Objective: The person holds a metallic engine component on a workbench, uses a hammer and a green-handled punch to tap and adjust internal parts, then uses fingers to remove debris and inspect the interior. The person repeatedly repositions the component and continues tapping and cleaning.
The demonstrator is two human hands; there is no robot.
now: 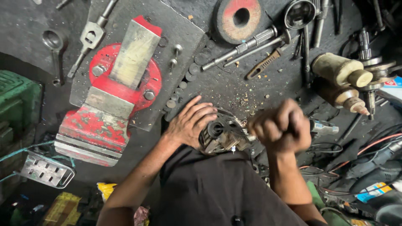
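Observation:
My left hand lies flat over the left side of a round, dark metal motor-like part that rests at the bench edge against my body. My right hand is closed in a fist just to the right of that part and looks blurred. It seems to grip a small tool whose tip touches the part, but the tool itself is mostly hidden.
A big red bench vise stands to the left. A grinding wheel, long sockets and rods, a wrench, two cream-coloured cylinders, cables and a green crate surround the work spot.

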